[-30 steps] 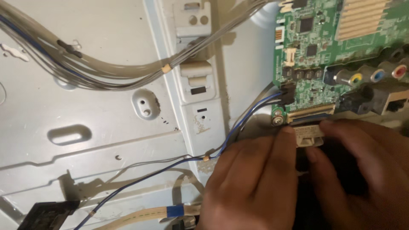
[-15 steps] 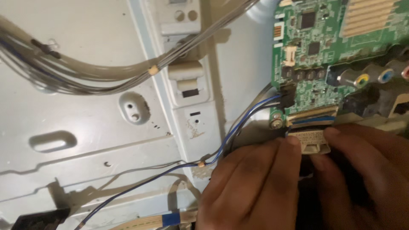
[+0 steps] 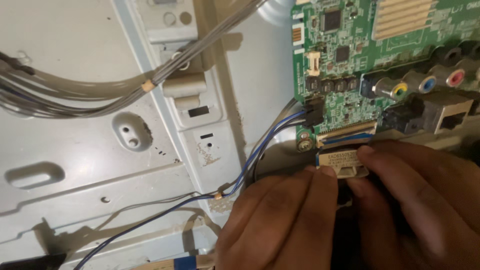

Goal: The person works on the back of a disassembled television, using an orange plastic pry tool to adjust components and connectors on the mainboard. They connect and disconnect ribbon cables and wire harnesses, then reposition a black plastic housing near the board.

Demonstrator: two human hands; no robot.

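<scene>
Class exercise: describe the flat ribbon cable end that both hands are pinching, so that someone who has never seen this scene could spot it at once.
Start at the green circuit board in the upper right, mounted on the pale metal back panel. Along its lower edge sits a long slim connector; just below it, the left hand and right hand pinch the flat ribbon cable end. Unlike the round blue and black wires beside it, it is wide, flat and carries a pale label.

Open room lies over the grey metal panel [image 3: 75,165] at left. The blue wire pair [image 3: 240,175] and grey cable bundle [image 3: 100,92] cross it; jacks [image 3: 425,85] crowd the green circuit board [image 3: 360,65]
</scene>
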